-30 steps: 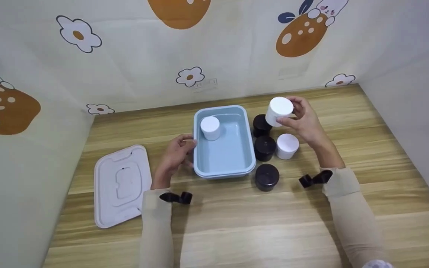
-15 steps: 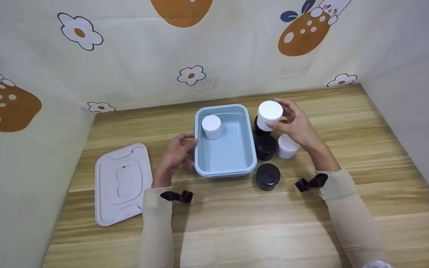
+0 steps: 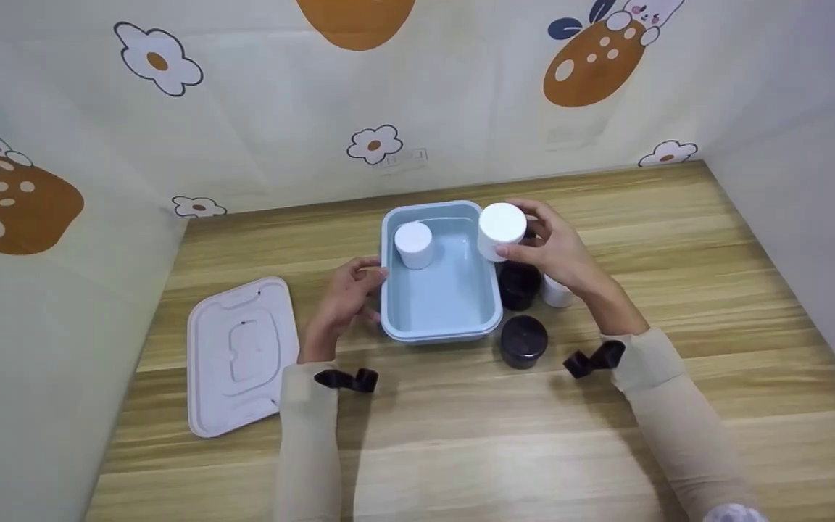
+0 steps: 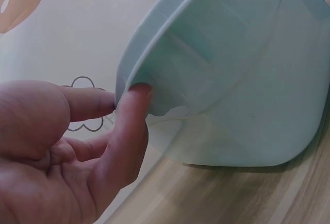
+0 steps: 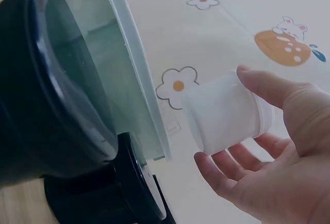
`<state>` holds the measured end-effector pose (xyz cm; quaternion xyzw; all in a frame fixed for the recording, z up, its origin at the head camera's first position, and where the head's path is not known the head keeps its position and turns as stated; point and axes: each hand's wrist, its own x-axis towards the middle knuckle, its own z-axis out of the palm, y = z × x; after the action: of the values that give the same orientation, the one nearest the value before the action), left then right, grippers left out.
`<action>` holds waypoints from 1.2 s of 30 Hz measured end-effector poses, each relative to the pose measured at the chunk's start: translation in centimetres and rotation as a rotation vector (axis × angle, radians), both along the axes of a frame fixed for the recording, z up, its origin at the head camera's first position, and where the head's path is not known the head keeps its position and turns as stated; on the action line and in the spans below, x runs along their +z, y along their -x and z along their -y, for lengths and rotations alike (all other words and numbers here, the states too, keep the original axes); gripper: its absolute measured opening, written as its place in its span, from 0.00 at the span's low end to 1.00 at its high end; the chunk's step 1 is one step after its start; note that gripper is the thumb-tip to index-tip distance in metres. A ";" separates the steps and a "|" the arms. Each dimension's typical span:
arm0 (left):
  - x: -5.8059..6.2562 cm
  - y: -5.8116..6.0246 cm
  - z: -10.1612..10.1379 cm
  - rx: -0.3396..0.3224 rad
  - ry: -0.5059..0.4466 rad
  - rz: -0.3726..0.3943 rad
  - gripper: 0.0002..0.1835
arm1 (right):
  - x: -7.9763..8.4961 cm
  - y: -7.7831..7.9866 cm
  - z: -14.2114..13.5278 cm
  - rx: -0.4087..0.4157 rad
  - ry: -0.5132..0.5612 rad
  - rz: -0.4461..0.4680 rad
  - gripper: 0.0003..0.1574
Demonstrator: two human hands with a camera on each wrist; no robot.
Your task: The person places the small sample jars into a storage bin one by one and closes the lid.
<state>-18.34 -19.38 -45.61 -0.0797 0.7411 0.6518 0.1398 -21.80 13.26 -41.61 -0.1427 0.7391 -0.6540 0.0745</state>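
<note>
Holding, right hand: your right hand has its grip curled round the side of the raised white jar, spread just as wide as the jar's body, thumb on one side and fingers on the other.
Raised white jar: it sits over the upper right corner of the blue container in the head view, cap up; the right wrist view shows a gap between jar and rim. Held by its side, it probably keeps its base free.
Left hand: your left hand pinches the container's left rim, one fingertip tucked beneath the lip; this likely steadies the container.
Blue container: it stands mid-frame on the tabletop, between your two hands, where both can presumably reach it.
Inner white jar: the inner white jar stands upright in the container's upper left part.
Right-hand cluster: the middle black jar is just beside the container, the lower black jar by its lower right corner; the outer white jar is partly hidden by your wrist. Their spot seems handy for your right hand.
Pale lid: the pale lid lies at left, apart from the container, which leaves the top accessible, I judge.
</note>
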 end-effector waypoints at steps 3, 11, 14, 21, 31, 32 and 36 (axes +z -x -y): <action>0.1 -0.1 0.0 -0.010 0.000 0.007 0.22 | 0.3 0.1 0.4 0.010 0.008 -0.007 0.44; 0.2 0.0 -0.1 -0.018 0.034 0.026 0.22 | 0.5 0.5 2.0 0.070 -0.095 -0.001 0.45; 0.1 0.1 -0.2 -0.023 0.026 0.022 0.22 | 0.6 0.5 2.6 0.081 -0.142 0.006 0.47; 0.1 0.2 -0.4 -0.010 0.032 0.017 0.22 | 0.8 0.5 3.9 0.079 -0.139 0.042 0.48; -0.1 0.1 -0.4 -0.003 -0.008 0.003 0.22 | 0.5 0.5 5.6 0.193 -0.228 0.064 0.45; -0.1 0.1 -0.4 -0.003 -0.010 0.003 0.22 | 0.5 0.5 5.7 0.203 -0.242 0.061 0.45; -0.1 0.0 -0.3 -0.005 -0.022 -0.002 0.22 | 0.5 0.5 6.4 0.239 -0.268 0.071 0.45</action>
<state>-18.37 -19.12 -45.73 -0.0757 0.7344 0.6595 0.1415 -22.30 6.82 -41.07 -0.1950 0.7944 -0.5407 0.1962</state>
